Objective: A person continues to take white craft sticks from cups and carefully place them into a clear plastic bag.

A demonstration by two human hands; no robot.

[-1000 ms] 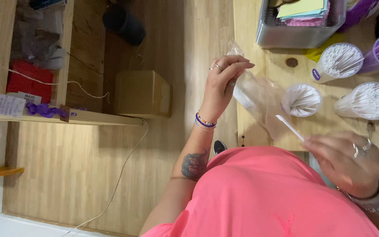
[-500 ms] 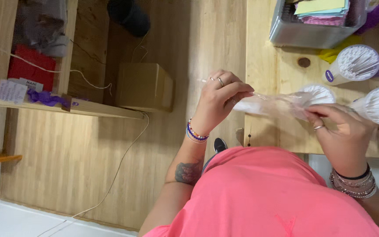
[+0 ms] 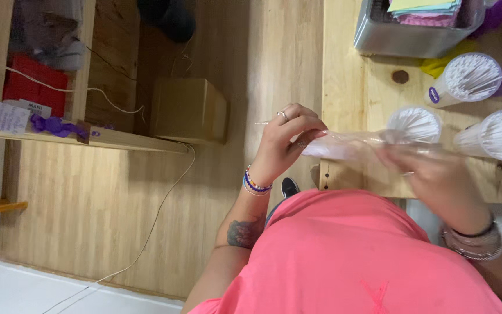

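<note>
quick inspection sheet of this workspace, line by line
surface: wooden table, top right
job's things: clear plastic bag stretched between both hands
clutter: three tubs of white sticks, grey bin of papers
grippers: left hand pinches the bag's end; right hand blurred, on the other end
cables: pale cord across the floor
surroundings: cardboard box, wooden shelf, purple ribbon

Clear plastic bag [image 3: 350,144] held level over the table [image 3: 344,70] edge, pinched by left hand [image 3: 289,142] and blurred right hand [image 3: 437,180]. Cups of white sticks [image 3: 413,123] behind. Grey bin [image 3: 379,35] at far edge.
</note>
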